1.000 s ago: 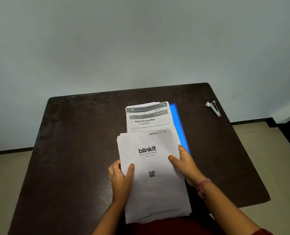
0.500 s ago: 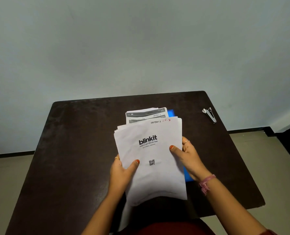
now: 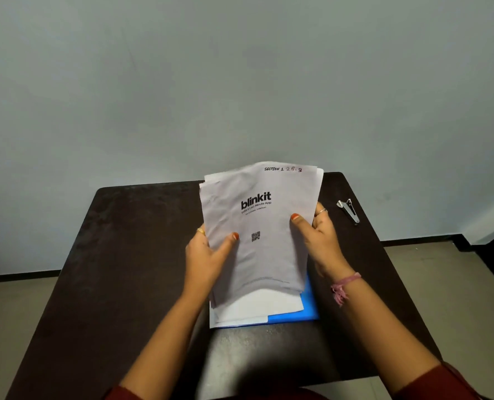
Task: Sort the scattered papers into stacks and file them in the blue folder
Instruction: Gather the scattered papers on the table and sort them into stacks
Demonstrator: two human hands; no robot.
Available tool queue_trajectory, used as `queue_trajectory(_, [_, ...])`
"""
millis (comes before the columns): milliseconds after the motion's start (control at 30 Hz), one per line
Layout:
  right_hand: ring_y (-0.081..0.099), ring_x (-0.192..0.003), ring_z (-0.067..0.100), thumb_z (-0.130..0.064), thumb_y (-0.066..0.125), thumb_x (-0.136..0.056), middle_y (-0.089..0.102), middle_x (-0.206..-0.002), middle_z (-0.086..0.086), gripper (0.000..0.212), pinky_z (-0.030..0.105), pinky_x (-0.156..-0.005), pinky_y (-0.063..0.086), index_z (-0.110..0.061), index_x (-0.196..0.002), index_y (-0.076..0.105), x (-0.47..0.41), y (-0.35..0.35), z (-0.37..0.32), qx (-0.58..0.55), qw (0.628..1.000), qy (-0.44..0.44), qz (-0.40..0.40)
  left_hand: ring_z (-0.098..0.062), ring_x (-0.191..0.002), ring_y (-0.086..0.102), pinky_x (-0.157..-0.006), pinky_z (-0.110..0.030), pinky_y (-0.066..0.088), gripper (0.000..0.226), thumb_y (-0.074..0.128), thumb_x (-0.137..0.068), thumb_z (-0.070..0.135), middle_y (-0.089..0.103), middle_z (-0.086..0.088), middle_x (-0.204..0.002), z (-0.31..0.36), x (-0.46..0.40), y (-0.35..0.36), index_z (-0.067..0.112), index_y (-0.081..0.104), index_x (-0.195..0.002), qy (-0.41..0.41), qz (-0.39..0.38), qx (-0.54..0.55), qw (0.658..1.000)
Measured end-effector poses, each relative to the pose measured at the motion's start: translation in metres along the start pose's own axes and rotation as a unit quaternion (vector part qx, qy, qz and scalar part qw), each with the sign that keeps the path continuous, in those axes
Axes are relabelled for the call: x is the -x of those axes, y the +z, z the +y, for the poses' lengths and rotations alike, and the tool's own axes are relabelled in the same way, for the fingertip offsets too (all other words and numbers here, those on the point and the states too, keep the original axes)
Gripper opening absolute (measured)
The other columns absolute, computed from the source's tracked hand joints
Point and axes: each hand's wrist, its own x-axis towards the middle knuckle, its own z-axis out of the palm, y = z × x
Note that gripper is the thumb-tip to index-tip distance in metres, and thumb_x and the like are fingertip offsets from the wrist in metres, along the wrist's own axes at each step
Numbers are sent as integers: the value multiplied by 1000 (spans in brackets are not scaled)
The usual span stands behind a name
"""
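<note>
Head view shows the stack [image 3: 257, 226] of papers held up off the table [image 3: 130, 255], tilted toward the wall, its top sheet printed "blinkit" with a handwritten section note at the upper edge. Both hands grip it by the sides: the left hand [image 3: 208, 255] has its thumb across the front of the left edge and fingers behind, the right hand [image 3: 318, 238] likewise on the right edge. Under the stack lies the blue folder [image 3: 306, 310], with white sheets [image 3: 254, 310] already resting on it and its blue corner showing at the near right. The sheet edges at the stack's top left look uneven, so the step in hand seems to be squaring the stack before filing. To do that well, loosen the grip slightly, tap the bottom edge on the folder or table until the edges line up, then lay the stack flat on the sheets below, matched to the folder's corners. A stapler [image 3: 348, 210] lies well apart at the far right.
</note>
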Motion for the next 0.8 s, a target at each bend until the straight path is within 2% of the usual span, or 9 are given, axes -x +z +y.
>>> queue_trajectory(133, [65, -86, 0, 1, 52, -94, 65, -102, -4, 27, 18, -76, 50, -23, -107, 54, -11, 3, 2, -6, 1000, -7, 14, -1, -90, 63, -77, -10, 50, 31, 76, -80, 13, 67, 8, -97, -6, -18, 3, 11, 62, -108, 8, -9, 5, 1000])
queue_trajectory(267, [64, -94, 10, -4, 53, -95, 65, -105, 1, 24, 22, -79, 52, -25, -108, 54, -13, 4, 9, -31, 999, -3, 17, 2, -89, 63, -77, -9, 50, 31, 76, -80, 14, 67, 5, -98, -13, -26, 5, 8, 64, -108, 10, -6, 16, 1000])
queue_trajectory(367, [62, -98, 12, -5, 55, -94, 63, -107, 0, 25, 20, -80, 51, -24, -108, 52, -9, 6, 20, -31, 999, 3, 32, -1, -92, 64, -80, -14, 53, 34, 77, -79, 13, 66, 10, -98, -22, -26, 5, 13, 60, -109, -6, -5, 41, 999])
queue_trajectory(467, [62, -100, 10, -4, 56, -93, 63, -109, 1, 26, 19, -79, 51, -21, -112, 51, -6, 6, 30, -14, 1000, 7, 24, -9, -104, 63, -87, -24, 52, 49, 79, -77, 14, 65, 4, -111, -34, -25, 5, 15, 54, -119, -34, 3, 72, 997])
queue_trajectory(600, [62, -99, -2, -5, 54, -95, 61, -113, 0, 31, 14, -81, 49, -15, -122, 44, -7, 8, 38, 13, 999, 5, 39, -9, -105, 62, -90, -28, 51, 46, 79, -77, 18, 63, 9, -111, -41, -25, 6, 34, 50, -109, -49, 16, 82, 995])
queue_trajectory(700, [59, -111, 6, -12, 52, -96, 58, -123, 4, 33, 22, -92, 49, -14, -128, 43, -5, 11, 45, 44, 999, 8, 4, -6, -104, 61, -92, -30, 50, 41, 75, -81, 17, 61, 13, -109, -43, -23, 10, 31, 50, -110, -63, 14, 96, 993])
queue_trajectory(800, [57, -113, 9, -14, 49, -98, 57, -124, 4, 35, 28, -98, 48, -13, -131, 41, -5, 11, 48, 47, 999, 14, 12, -14, -108, 61, -95, -35, 50, 42, 73, -83, 17, 62, 6, -111, -49, -22, 12, 24, 50, -116, -77, 20, 105, 991])
